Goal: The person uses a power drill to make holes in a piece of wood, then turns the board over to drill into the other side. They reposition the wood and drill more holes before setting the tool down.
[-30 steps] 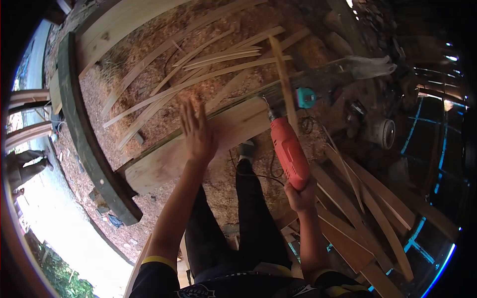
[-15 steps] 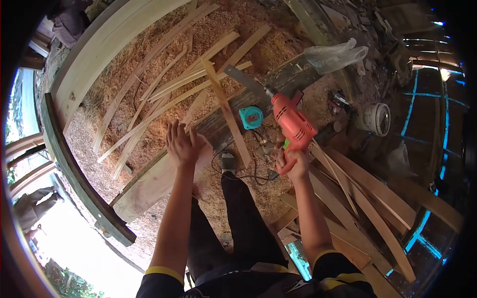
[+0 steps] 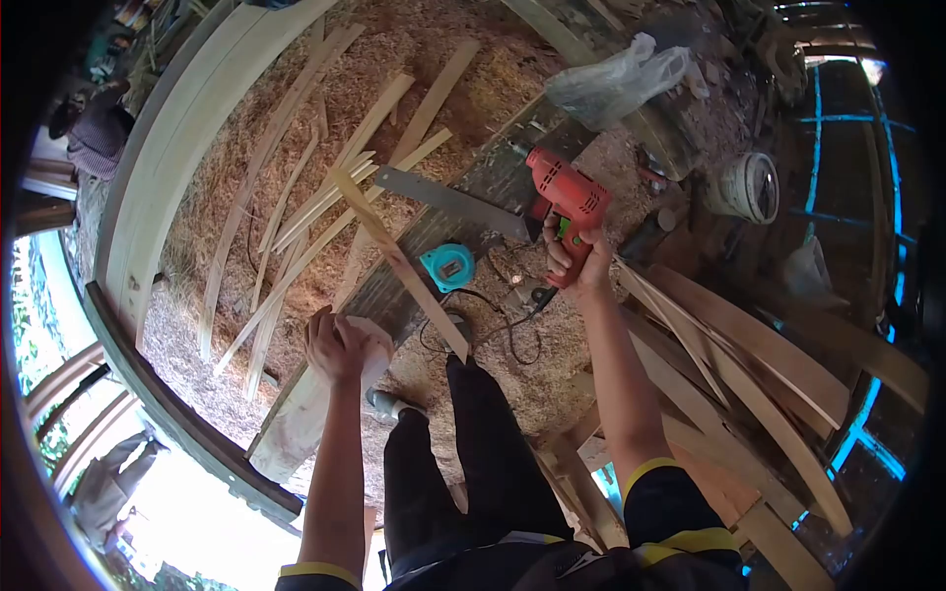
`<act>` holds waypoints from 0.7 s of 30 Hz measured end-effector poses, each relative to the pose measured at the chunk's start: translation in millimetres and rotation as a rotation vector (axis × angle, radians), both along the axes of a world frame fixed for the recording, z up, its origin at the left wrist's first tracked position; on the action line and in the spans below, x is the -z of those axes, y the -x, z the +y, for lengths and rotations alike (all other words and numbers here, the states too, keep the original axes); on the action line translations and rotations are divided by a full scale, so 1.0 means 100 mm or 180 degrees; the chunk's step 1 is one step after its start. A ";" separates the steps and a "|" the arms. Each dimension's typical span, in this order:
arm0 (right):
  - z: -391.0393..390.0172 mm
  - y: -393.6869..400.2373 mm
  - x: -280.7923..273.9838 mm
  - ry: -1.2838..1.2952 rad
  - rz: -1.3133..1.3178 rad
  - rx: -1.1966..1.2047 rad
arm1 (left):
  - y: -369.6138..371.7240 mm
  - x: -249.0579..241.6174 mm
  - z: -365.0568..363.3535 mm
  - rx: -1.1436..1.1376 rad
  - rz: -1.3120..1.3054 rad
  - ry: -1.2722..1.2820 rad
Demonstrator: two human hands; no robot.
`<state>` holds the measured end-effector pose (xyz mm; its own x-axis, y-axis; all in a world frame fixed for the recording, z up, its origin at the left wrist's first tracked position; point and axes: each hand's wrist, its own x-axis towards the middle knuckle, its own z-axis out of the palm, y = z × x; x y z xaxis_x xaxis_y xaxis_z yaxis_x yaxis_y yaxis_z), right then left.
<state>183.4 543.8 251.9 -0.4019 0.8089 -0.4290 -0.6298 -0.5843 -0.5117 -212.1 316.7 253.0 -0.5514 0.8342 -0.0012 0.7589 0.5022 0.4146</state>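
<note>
My right hand (image 3: 583, 258) is wrapped round the handle of a red drill (image 3: 570, 187), whose chuck points up and left. My left hand (image 3: 335, 345) rests on the end of a pale plank (image 3: 367, 353), fingers bent over it; whether it grips the plank is hard to tell. Between the hands, a teal tape measure (image 3: 448, 267) lies on a dark beam (image 3: 399, 294). A metal blade or square (image 3: 448, 203) lies across the beam near the drill, and a thin wooden strip (image 3: 399, 261) crosses the beam beside the tape.
Thin strips (image 3: 296, 253) lie over wood shavings ahead. A plastic bag (image 3: 621, 84) sits at the beam's far end, a white bucket (image 3: 746, 187) to the right. Boards (image 3: 749, 335) are stacked at lower right. A black cable (image 3: 512, 330) runs near my feet. Another person (image 3: 99, 128) is at upper left.
My left hand has come down onto the plank end. The drill in my right hand has turned slightly and moved up. The view has shifted, and both my feet now show.
</note>
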 end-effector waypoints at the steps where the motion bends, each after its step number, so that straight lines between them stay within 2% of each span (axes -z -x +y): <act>1: 0.07 -0.05 0.01 -0.0002 -0.0006 0.0026 | 0.00 0.00 0.00 0.0026 -0.0006 -0.0002; 6: 0.32 -0.19 0.15 -0.0013 0.0271 0.0021 | 0.02 0.08 -0.02 0.0044 -0.0035 -0.0022; 13: 0.68 -0.38 0.18 0.0081 0.0181 -0.0254 | 0.04 0.08 -0.06 0.0160 -0.0053 0.0071; 15: 0.77 -0.40 0.09 0.0442 -0.1076 -0.0342 | 0.05 0.10 -0.05 0.0166 -0.0068 0.0055; 16: 0.80 -0.38 0.05 0.0439 -0.1083 -0.0334 | 0.04 0.10 -0.03 0.0172 -0.0075 0.0050; 18: 0.79 -0.31 0.04 0.0414 -0.2157 -0.0351 | 0.03 0.09 -0.04 0.0141 -0.0089 0.0061; 19: 0.77 -0.27 0.06 0.0423 -0.2162 -0.0349 | 0.02 0.08 -0.04 0.0146 -0.0095 0.0068; 21: 0.72 -0.17 0.13 0.0014 -0.2733 0.0140 | 0.03 0.08 -0.04 0.0163 -0.0126 0.0012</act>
